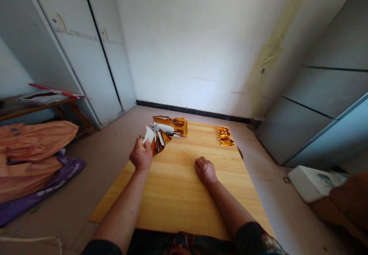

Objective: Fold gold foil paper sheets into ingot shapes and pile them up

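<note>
1. The left hand [141, 155] grips a bundle of brown and white wrappers [161, 142], with the thumb on top, at the left edge of the wooden table [178, 193].
2. Just behind this bundle, a pile of similar wrappers [179, 125] lies at the far left corner; I cannot tell whether the two are touching.
3. The right hand [205, 170] is on the table, near its middle, with the fingers curled inward; whether something small is inside, I cannot tell.
4. Shiny gold packets [225, 136] lie in a short row at the far right corner, well apart from both hands.
</note>
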`<state>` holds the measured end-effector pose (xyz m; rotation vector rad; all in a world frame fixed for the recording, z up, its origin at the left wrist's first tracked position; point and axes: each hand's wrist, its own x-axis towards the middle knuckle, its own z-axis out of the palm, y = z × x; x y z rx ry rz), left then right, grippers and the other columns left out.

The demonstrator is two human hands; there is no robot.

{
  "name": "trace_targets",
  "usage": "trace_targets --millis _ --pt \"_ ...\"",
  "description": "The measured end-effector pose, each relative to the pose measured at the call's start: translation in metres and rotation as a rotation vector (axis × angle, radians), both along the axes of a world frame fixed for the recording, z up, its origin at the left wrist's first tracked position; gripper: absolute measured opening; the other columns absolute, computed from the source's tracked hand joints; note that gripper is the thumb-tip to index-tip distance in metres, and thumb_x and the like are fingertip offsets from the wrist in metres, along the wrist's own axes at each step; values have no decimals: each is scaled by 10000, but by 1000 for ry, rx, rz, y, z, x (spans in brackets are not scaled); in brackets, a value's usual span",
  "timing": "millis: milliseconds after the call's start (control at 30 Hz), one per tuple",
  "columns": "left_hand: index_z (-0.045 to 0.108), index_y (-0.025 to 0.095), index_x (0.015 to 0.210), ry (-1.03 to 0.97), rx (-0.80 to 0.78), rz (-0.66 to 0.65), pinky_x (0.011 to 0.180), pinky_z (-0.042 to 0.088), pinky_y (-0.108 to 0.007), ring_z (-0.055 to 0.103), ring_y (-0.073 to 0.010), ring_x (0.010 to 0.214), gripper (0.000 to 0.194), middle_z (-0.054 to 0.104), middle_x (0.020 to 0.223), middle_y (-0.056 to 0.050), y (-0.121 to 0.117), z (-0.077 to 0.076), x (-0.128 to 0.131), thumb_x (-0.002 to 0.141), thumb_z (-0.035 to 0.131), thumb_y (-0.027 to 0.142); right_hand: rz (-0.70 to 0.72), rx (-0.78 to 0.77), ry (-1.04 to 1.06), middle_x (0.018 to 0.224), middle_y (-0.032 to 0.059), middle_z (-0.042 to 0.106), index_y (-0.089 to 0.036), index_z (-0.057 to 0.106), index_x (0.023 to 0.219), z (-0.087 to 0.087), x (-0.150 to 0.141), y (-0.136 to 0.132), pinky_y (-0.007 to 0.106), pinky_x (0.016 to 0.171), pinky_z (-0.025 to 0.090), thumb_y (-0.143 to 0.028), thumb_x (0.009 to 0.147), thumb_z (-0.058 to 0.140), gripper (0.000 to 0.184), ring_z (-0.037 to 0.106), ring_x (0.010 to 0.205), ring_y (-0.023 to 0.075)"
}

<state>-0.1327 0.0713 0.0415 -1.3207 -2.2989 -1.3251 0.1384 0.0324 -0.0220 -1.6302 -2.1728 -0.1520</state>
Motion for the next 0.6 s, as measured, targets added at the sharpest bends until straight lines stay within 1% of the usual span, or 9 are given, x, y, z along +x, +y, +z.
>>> trace_targets --millis 100,167,233,300,400,467,533,600 --pt "613 190 937 8 -13 32 553 301 -259 555 -203 622 269 638 694 -55 -5 6 0 840 459 387 -1 0 3 758 13 586 -190 616 748 0 0 0 212 596 275 -174 877 439 219 502 637 98" --pt "612 187 944 11 6 37 551 307 -259 558 -204 611 273 637 675 -53 -8 10 0 837 457 385 -3 -10 2 755 14 585 -189 617 746 1 0 0 211 597 277 -173 876 440 220 503 640 98" --pt "614 184 945 7 58 32 558 325 -257 565 -201 612 276 641 671 -51 -11 16 0 834 455 380 -6 -19 0 758 15 588 -189 618 748 2 -1 -1 209 595 276 -175 875 443 217 505 641 98" --pt "616 177 937 1 133 -1 576 353 -255 575 -192 625 277 652 688 -51 -14 23 1 836 452 377 -12 -24 -1 764 15 592 -188 618 749 4 -1 -1 208 592 275 -177 875 446 213 506 641 97" --pt "621 175 953 7 235 -141 633 403 -247 602 -174 685 279 679 766 -51 -20 33 9 858 433 359 -7 -25 1 768 18 597 -187 616 749 5 0 -1 206 600 282 -176 876 443 215 513 648 99" --pt "628 175 1010 45 252 -269 705 434 -258 623 -180 777 296 695 872 -68 -23 36 18 877 417 334 -2 -28 4 770 20 598 -187 616 751 6 -1 -1 205 604 290 -177 878 439 218 517 651 101" --pt "633 182 1054 98 253 -409 783 450 -282 633 -193 861 304 697 950 -77 -26 34 29 885 407 295 -3 -31 6 769 20 596 -188 617 750 7 -2 -2 206 602 295 -179 878 436 222 519 648 103" --pt "629 198 1094 157 254 -593 823 459 -290 637 -192 908 316 693 1006 -70 -29 27 43 888 395 248 -3 -33 13 764 19 593 -189 620 744 6 -4 -3 205 602 303 -177 873 437 223 517 645 103"
